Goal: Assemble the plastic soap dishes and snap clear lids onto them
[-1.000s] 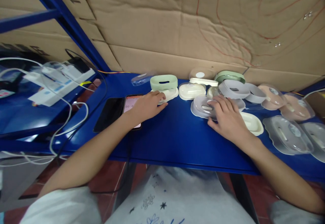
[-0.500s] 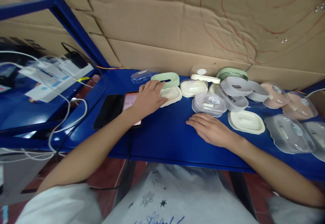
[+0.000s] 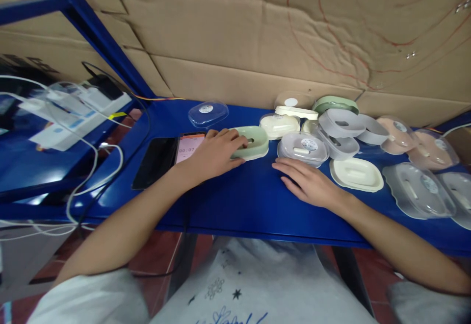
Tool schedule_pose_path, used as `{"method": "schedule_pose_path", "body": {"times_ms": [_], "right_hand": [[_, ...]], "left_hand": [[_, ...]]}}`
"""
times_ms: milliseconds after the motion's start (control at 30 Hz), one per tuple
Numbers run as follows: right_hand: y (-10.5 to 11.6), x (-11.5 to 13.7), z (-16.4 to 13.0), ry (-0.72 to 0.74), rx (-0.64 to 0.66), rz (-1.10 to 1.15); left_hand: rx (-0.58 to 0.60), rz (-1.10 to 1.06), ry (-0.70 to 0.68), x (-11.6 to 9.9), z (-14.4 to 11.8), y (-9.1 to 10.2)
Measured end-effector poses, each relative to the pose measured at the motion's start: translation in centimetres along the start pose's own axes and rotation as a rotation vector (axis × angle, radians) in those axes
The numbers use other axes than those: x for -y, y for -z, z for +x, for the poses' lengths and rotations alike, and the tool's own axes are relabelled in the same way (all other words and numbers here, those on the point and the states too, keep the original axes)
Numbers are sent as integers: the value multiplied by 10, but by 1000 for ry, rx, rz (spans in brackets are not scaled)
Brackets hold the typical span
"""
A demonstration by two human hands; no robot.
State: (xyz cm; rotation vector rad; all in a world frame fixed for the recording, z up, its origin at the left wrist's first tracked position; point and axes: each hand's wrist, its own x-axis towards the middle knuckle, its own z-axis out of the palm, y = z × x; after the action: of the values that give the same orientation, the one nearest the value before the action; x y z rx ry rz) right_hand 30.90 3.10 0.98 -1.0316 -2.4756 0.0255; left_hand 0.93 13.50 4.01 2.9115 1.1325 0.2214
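Observation:
My left hand grips the left end of a pale green oval soap dish body, its fingers over the far rim and its thumb at the front. Under that body, the edge of a cream base shows along the front. My right hand rests palm down on the blue table, fingers stretched out, holding nothing. Just beyond its fingertips is a grey soap box with a clear lid. A cream oval base lies to the right of that hand. Behind my left hand lies a loose clear lid.
A phone showing a timer and a black phone lie left of my left hand. Grey bodies, pink boxes and a grey lidded box crowd the right side. A power strip with cables sits far left.
My left hand has brought the green body toward me and to the right, onto the cream base. The clear lid is now uncovered. My right hand stays put, its thumb slightly more apart.

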Motion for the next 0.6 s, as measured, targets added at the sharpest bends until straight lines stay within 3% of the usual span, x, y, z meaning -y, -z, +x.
{"method": "schedule_pose_path", "body": {"times_ms": [100,233,367,600], "right_hand": [[4,6,2,26,-67,-70],[5,11,6,96,-21,-71],[1,12,6,182,35,-84],[-5,13,5,157,31,-191]], "left_hand": [[82,-122,-173,-3,-4,5],[144,-280,-377,-12,-8,9],[130,-265,-397,-16,-9,9],[42,-28,-402,-23,-10,0]]}}
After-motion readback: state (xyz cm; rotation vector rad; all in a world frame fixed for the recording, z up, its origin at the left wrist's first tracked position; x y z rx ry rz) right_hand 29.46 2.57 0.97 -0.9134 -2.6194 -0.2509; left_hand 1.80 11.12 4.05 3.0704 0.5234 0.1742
